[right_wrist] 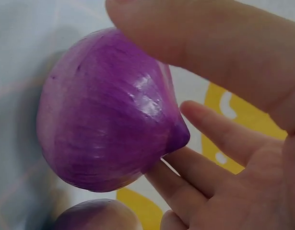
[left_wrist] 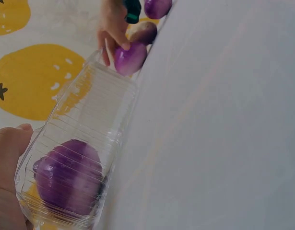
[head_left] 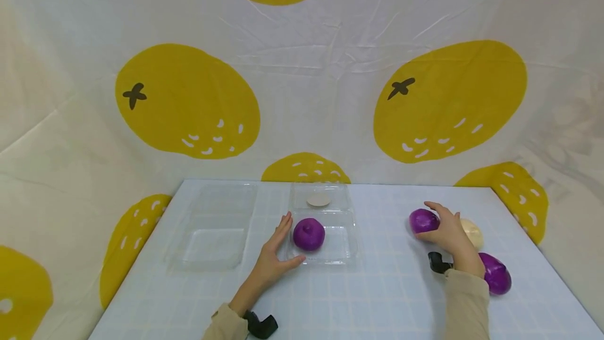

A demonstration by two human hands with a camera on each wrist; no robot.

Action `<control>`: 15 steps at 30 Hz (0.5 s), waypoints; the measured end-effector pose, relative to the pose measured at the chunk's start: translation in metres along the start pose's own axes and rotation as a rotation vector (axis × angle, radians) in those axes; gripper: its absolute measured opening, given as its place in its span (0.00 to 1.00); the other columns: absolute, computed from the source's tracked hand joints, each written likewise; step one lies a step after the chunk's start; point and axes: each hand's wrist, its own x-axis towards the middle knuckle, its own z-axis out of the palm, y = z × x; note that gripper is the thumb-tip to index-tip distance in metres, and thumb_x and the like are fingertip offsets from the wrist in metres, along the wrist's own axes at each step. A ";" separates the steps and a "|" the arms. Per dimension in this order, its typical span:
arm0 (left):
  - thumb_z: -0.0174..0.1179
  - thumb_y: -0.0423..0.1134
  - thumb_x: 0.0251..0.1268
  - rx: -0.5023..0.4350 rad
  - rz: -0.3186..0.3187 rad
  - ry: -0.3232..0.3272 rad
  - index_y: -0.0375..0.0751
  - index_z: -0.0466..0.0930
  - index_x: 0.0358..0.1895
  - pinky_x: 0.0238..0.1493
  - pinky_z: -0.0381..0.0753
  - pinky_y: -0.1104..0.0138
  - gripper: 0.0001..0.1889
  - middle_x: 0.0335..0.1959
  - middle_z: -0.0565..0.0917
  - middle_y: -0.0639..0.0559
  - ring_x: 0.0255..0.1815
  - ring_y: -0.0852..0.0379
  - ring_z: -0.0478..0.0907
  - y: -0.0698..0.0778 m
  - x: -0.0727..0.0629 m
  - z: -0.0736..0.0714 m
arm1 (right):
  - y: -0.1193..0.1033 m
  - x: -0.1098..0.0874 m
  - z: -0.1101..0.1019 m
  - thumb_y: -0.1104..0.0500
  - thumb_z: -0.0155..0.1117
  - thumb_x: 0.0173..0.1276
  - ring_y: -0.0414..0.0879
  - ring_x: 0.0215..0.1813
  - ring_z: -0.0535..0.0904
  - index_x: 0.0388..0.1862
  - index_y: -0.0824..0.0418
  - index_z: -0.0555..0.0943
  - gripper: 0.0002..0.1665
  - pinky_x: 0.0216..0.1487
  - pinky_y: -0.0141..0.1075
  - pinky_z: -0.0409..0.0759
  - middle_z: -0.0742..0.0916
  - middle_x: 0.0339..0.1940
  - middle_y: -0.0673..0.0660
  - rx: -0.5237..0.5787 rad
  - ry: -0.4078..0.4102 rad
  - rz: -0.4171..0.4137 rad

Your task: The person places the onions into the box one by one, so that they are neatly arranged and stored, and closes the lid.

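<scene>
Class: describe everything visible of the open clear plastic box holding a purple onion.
The open rectangular box looks made of thin, clear, ribbed plastic. Its lid is folded back away from the person, with a pale oval patch showing on it. The box lies on a pale checked tabletop, right of another clear plastic box. A glossy purple onion sits in its left part. The left hand seems to touch its left edge.

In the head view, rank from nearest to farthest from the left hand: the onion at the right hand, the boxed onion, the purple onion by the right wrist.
1. Boxed onion: just right of the left hand.
2. Onion at the right hand: across the table.
3. Purple onion by the right wrist: farthest right.
</scene>
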 end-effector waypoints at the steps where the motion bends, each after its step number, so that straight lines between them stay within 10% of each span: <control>1: 0.76 0.41 0.53 -0.002 0.005 0.001 0.48 0.55 0.79 0.75 0.43 0.70 0.51 0.80 0.52 0.55 0.81 0.54 0.44 -0.001 0.000 0.000 | 0.001 0.001 0.001 0.61 0.80 0.50 0.81 0.69 0.54 0.71 0.75 0.59 0.55 0.70 0.69 0.24 0.63 0.67 0.84 -0.002 -0.005 0.000; 15: 0.76 0.42 0.53 0.001 0.002 0.007 0.45 0.56 0.78 0.74 0.43 0.72 0.50 0.80 0.53 0.55 0.81 0.53 0.44 -0.001 -0.001 0.001 | 0.003 0.001 0.003 0.66 0.76 0.52 0.81 0.68 0.55 0.71 0.75 0.58 0.53 0.70 0.69 0.25 0.63 0.67 0.84 0.007 -0.041 0.055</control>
